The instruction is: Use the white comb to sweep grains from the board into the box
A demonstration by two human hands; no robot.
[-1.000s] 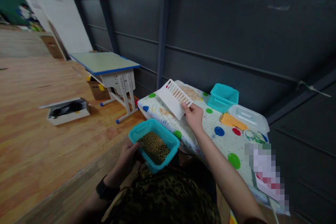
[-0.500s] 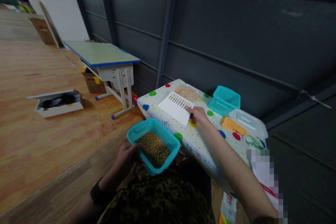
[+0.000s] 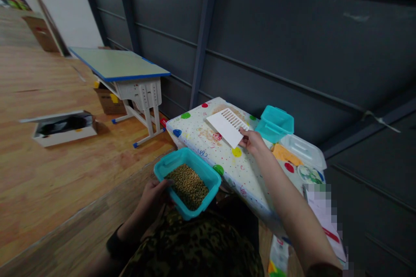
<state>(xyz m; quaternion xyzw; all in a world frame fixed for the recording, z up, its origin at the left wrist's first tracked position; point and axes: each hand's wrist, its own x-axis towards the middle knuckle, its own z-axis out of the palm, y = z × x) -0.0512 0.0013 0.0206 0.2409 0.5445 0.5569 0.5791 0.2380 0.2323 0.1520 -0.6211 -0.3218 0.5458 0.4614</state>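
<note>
My left hand (image 3: 154, 197) grips the near left rim of a teal plastic box (image 3: 212, 181), held tilted in front of the table. Round tan and greenish beans (image 3: 188, 186) lie inside it. Over the table, my right hand (image 3: 251, 139) is closed on the right edge of a white slotted plate (image 3: 225, 130). Its row of slots lies along the far side. Small tan grains (image 3: 208, 137) are scattered on the patterned tablecloth (image 3: 195, 117) left of the plate, and more grains (image 3: 224, 107) show behind it, partly hidden.
An open teal box (image 3: 276, 123), a clear lid (image 3: 303, 151) and an orange cloth (image 3: 286, 154) lie along the table's right side by the dark wall. A school desk (image 3: 123, 65) and an open white carton (image 3: 65, 132) stand on the floor to the left.
My right hand has shifted the slotted plate to the right, uncovering grains on its left side. My left hand keeps the box of beans in nearly the same place. The view has turned slightly right.
</note>
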